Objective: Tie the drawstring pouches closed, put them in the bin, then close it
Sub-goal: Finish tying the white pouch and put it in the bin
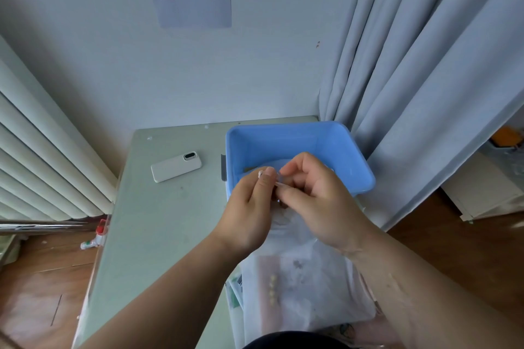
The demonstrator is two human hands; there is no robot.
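Note:
A translucent white drawstring pouch (pixel 300 278) hangs below my hands, over the table's near right part, with dim shapes showing through it. My left hand (pixel 249 212) and my right hand (pixel 314 195) meet at the pouch's gathered top and each pinches the thin drawstring (pixel 279 182) between thumb and fingers. Just behind the hands stands the open blue bin (pixel 300 139), with something pale lying on its floor. No lid shows clearly.
A white phone (pixel 176 168) lies face down on the pale green table (pixel 158 229), left of the bin. Grey curtains (pixel 425 79) hang at the right, a radiator (pixel 42 156) at the left. More pouches or papers (pixel 235 292) lie under the held pouch.

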